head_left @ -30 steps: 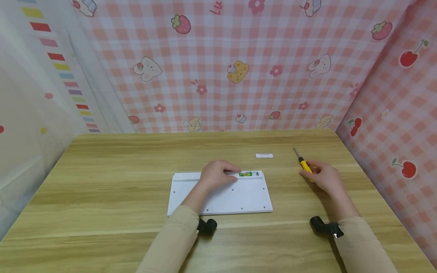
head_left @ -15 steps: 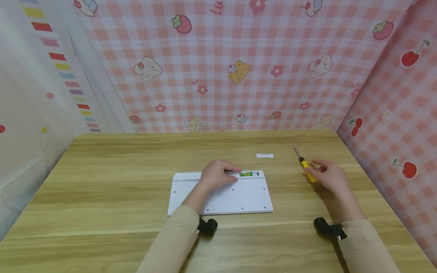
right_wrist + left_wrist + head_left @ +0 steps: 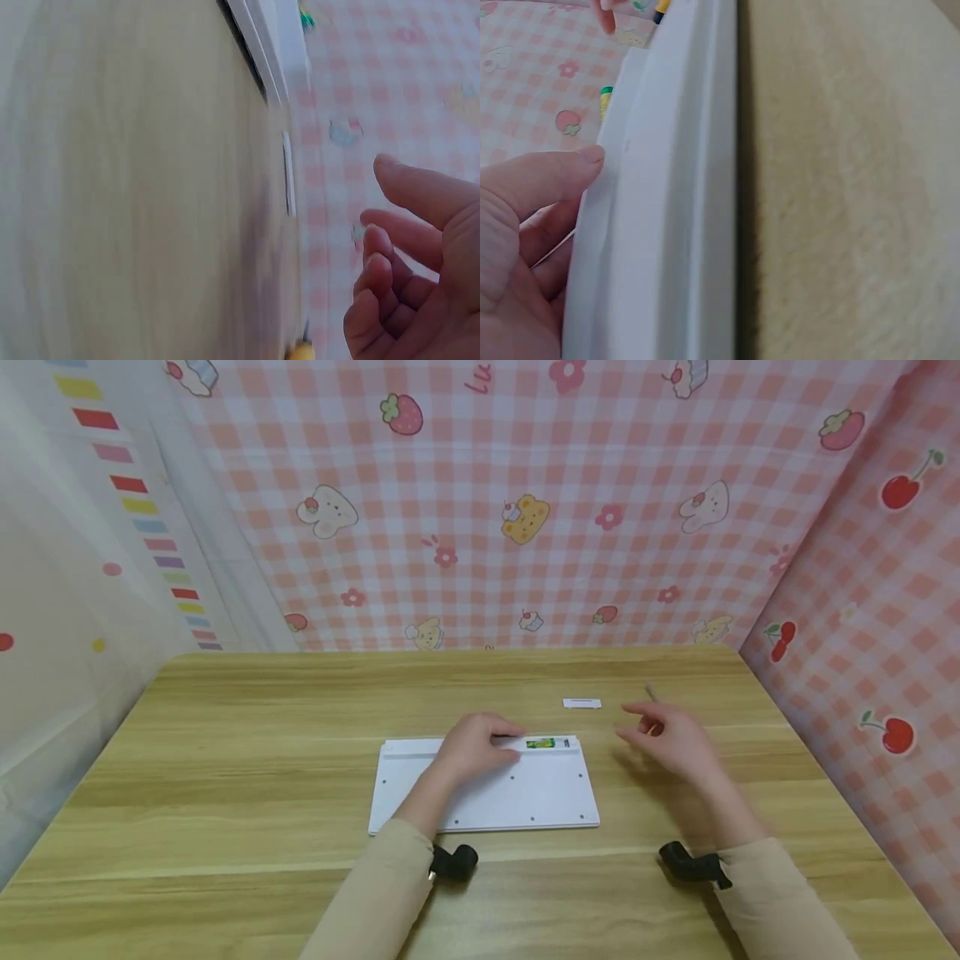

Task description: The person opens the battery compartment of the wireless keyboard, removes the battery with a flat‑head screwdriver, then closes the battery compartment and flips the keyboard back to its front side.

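The left hand (image 3: 476,745) has its thumb on one side of the raised edge of the white board (image 3: 487,797) and its bent fingers on the other. That is a light pinch, and I think it is there so the board can't slide. The palm hides part of the edge, so I can't tell what is under it.

The right hand (image 3: 667,739) holds nothing. Its thumb and first finger are well apart, and the other fingers curl loosely. It hangs over the table (image 3: 225,760), to the right of the board, not touching it.

Just past the left fingers, a green and yellow battery (image 3: 540,743) lies in a slot in the raised edge. The board lies flat, maybe back side up so the slot faces up. Small dark dots (image 3: 512,777) are spread over it; I can't tell if they are screws or holes.

Behind the board, near its right corner, a little white lid (image 3: 582,703) lies on the table, maybe set there to leave the slot bare.

The screwdriver (image 3: 651,692) is behind the right hand, so the head view shows just its tip. Its yellow handle peeks out in the right wrist view. It may lie there to be near that hand.
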`<state>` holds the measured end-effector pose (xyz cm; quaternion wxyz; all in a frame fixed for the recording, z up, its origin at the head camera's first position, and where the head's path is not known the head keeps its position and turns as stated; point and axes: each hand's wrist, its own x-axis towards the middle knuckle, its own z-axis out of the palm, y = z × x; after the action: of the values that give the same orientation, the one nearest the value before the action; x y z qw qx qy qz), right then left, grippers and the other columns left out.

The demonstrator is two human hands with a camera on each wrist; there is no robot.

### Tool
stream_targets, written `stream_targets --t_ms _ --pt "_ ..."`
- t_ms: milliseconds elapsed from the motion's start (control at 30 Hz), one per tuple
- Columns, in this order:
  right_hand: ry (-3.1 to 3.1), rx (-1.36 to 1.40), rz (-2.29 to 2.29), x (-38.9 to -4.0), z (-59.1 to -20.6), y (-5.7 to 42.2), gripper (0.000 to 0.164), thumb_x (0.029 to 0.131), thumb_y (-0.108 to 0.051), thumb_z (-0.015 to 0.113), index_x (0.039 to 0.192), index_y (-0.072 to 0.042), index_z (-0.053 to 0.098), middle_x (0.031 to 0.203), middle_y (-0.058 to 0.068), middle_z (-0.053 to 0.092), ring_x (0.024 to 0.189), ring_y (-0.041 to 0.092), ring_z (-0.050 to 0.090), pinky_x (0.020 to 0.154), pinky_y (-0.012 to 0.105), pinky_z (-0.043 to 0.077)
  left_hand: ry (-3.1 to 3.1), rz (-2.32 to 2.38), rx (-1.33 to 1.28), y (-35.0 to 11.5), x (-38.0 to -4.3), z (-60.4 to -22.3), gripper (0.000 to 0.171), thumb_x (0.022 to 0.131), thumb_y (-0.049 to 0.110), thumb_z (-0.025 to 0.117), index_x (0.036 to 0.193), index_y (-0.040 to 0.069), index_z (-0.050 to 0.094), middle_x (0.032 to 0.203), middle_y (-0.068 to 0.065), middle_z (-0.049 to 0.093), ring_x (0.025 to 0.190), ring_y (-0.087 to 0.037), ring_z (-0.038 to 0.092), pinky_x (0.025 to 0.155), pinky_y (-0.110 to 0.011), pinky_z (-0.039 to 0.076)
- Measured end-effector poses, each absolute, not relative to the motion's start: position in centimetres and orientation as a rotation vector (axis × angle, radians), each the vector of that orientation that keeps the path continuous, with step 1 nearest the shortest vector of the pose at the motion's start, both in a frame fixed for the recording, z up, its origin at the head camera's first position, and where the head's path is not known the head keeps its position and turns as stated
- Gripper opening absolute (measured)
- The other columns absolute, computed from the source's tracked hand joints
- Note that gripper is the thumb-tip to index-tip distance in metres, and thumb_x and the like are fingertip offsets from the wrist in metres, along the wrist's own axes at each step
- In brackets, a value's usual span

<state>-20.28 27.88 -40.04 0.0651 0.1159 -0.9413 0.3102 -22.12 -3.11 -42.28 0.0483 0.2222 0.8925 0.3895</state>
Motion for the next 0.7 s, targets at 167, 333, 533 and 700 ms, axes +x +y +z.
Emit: stream_targets --t_ms 167,333,533,700 --pt "-2.845 0.547 0.994 -20.5 -40.3 25.3 0.038 0.088 -0.014 0.076 0.123 0.000 0.068 0.086 0.004 0.065 0.073 0.017 0.058 0.064 0.029 0.048 2.709 1.203 0.639 -4.5 -22.0 -42.3 0.037 0.085 0.012 0.078 0.121 0.009 0.072 0.121 -0.005 0.068 0.115 -0.021 0.062 0.100 -0.038 0.047" --pt "-2.858 0.720 1.021 -20.7 -40.1 23.0 0.039 0.088 -0.012 0.076 0.126 -0.004 0.068 0.100 0.008 0.069 0.079 0.017 0.059 0.069 0.030 0.051 2.727 1.255 0.597 -6.5 -21.8 -42.3 0.037 0.084 0.010 0.079 0.120 0.009 0.072 0.121 -0.005 0.069 0.115 -0.022 0.061 0.102 -0.038 0.045" --pt "-2.855 0.819 1.053 -20.9 -39.9 21.2 0.037 0.087 -0.009 0.077 0.123 -0.004 0.069 0.110 0.012 0.069 0.081 0.017 0.058 0.068 0.029 0.051 2.714 1.317 0.588 -8.6 -21.8 -42.2 0.035 0.083 0.009 0.079 0.118 0.007 0.073 0.117 -0.006 0.071 0.111 -0.023 0.064 0.100 -0.038 0.047" --pt "-2.889 0.811 1.098 -21.3 -40.2 20.3 0.035 0.087 -0.008 0.077 0.121 -0.004 0.070 0.108 0.009 0.068 0.079 0.017 0.056 0.065 0.027 0.050 2.699 1.322 0.597 -9.5 -21.7 -42.1 0.034 0.082 0.008 0.079 0.116 0.006 0.074 0.116 -0.008 0.071 0.109 -0.024 0.064 0.099 -0.040 0.048"
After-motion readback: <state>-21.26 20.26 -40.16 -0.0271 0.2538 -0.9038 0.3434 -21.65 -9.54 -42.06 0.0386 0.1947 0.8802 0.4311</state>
